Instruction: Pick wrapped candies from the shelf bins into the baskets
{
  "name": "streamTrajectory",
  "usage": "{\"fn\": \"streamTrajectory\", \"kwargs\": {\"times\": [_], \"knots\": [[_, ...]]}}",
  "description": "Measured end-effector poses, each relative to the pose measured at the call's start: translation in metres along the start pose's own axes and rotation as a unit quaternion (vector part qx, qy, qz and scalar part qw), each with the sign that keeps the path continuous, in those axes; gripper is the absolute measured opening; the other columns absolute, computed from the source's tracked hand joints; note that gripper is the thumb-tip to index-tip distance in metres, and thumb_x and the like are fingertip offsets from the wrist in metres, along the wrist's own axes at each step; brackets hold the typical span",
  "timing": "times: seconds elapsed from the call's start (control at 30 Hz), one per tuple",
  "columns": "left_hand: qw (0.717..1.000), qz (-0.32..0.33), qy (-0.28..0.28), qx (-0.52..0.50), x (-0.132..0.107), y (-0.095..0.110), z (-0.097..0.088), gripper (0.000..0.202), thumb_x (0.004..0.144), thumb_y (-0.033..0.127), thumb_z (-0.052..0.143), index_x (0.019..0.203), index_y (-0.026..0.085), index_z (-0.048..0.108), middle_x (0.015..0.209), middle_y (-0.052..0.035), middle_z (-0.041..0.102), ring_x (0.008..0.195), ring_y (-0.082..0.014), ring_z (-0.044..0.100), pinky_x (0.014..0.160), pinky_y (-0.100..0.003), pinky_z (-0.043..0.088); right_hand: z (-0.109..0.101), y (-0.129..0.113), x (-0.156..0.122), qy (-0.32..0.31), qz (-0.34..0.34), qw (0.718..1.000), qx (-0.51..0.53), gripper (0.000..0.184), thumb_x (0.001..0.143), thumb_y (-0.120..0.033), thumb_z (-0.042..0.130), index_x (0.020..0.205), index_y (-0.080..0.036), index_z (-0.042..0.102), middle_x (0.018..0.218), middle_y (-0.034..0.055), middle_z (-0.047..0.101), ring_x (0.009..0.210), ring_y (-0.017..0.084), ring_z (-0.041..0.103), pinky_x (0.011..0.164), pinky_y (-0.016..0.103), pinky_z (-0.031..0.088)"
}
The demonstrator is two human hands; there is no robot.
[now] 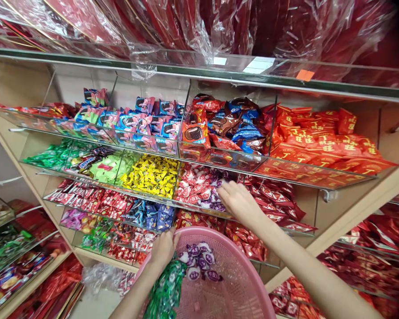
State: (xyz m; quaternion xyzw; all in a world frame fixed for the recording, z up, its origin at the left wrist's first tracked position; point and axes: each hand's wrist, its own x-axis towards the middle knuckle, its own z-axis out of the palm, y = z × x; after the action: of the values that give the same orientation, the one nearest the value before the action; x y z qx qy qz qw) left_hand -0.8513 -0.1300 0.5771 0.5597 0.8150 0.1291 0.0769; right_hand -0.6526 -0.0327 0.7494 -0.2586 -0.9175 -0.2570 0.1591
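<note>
My left hand (164, 249) is closed on the rim of a pink plastic basket (246, 261). Inside the basket lie purple-and-white wrapped candies (199, 261) and a pile of green wrapped candies (166, 288), partly behind my left forearm. My right hand (236, 199) reaches to a shelf bin, its fingers curled together at the purple wrapped candies (216, 201). Red-and-white wrapped candies (194, 184) share that area on the left. What the right fingertips hold, if anything, is too hidden to make out.
Clear-fronted shelves hold yellow candies (153, 175), blue-pink cookie packs (133, 122) and red-orange snack packets (315, 137). A glass shelf edge (199, 73) runs overhead, below red plastic-wrapped goods (219, 26). A slanting wooden post (346, 226) stands at right.
</note>
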Motion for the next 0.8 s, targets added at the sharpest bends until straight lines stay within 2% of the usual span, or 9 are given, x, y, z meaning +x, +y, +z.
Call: {"fn": "streamTrajectory", "kwargs": {"times": [0.07, 0.13, 0.37, 0.63, 0.8], "knots": [[1.0, -0.006, -0.005, 0.002, 0.0, 0.0, -0.001, 0.043, 0.088, 0.044, 0.022, 0.105, 0.021, 0.053, 0.093, -0.0078, 0.066, 0.086, -0.0196, 0.062, 0.068, -0.026, 0.042, 0.005, 0.009, 0.012, 0.011, 0.03, 0.998, -0.053, 0.02, 0.085, -0.01, 0.037, 0.084, -0.015, 0.056, 0.089, 0.0119, 0.056, 0.087, 0.025, 0.044, 0.073, 0.037, 0.032], [1.0, -0.008, -0.007, 0.0, 0.0, 0.0, -0.001, 0.043, 0.088, 0.045, 0.021, 0.105, 0.021, 0.053, 0.092, -0.0075, 0.066, 0.086, -0.0198, 0.062, 0.067, -0.025, 0.042, 0.015, 0.011, 0.022, 0.018, 0.04, 0.997, -0.065, 0.022, 0.083, -0.006, 0.038, 0.086, -0.014, 0.057, 0.092, 0.0134, 0.056, 0.091, 0.026, 0.044, 0.077, 0.039, 0.031], [1.0, 0.01, 0.013, 0.0, 0.001, -0.003, 0.002, 0.045, 0.088, 0.046, 0.02, 0.103, 0.022, 0.054, 0.091, -0.0077, 0.067, 0.084, -0.0204, 0.063, 0.066, -0.026, 0.042, 0.04, 0.018, 0.037, -0.005, 0.063, 0.995, -0.082, 0.022, 0.081, -0.007, 0.041, 0.081, -0.015, 0.061, 0.085, 0.0144, 0.059, 0.09, 0.028, 0.045, 0.08, 0.042, 0.031], [1.0, 0.012, 0.016, 0.001, 0.002, -0.004, 0.004, 0.043, 0.088, 0.045, 0.021, 0.101, 0.022, 0.053, 0.089, -0.0076, 0.067, 0.082, -0.0207, 0.063, 0.065, -0.027, 0.042, 0.037, 0.022, 0.037, 0.003, 0.067, 0.995, -0.072, 0.022, 0.081, -0.008, 0.039, 0.084, -0.015, 0.06, 0.088, 0.0151, 0.059, 0.092, 0.028, 0.045, 0.078, 0.041, 0.031], [1.0, 0.011, 0.012, 0.009, 0.001, -0.003, 0.002, 0.042, 0.088, 0.044, 0.021, 0.102, 0.021, 0.053, 0.089, -0.0079, 0.067, 0.083, -0.0215, 0.063, 0.066, -0.027, 0.042, 0.021, 0.013, 0.025, 0.029, 0.091, 0.994, -0.055, 0.024, 0.083, -0.009, 0.035, 0.086, -0.014, 0.058, 0.088, 0.0155, 0.057, 0.092, 0.028, 0.043, 0.082, 0.043, 0.028]]}}
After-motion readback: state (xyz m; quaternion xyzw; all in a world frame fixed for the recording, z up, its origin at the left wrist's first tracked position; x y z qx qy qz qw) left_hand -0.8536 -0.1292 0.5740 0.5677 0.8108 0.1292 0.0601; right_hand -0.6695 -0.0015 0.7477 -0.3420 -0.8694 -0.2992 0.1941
